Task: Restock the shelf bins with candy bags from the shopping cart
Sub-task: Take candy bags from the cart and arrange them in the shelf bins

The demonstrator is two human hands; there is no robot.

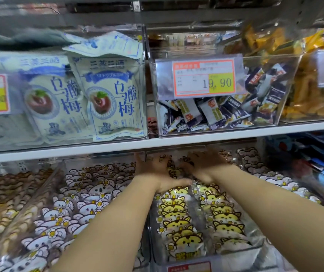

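Candy bags (176,224) with yellow tigers fill two rows of the bin (151,238) at 6 o'clock. At its 12 o'clock end the left hand (155,171) presses on them flat-fingered. The right hand (202,165) is blurred, so I cannot tell its grip. Push evenly and keep the rows upright.

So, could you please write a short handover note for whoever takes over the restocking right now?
Hands: left hand and right hand both on the tiger candy bags at the back of the lower bin; blur hides the fingers' grip.
Done: that bin holds two packed rows.
To do: settle these bags; the cart is out of view, so remaining stock is unknown.
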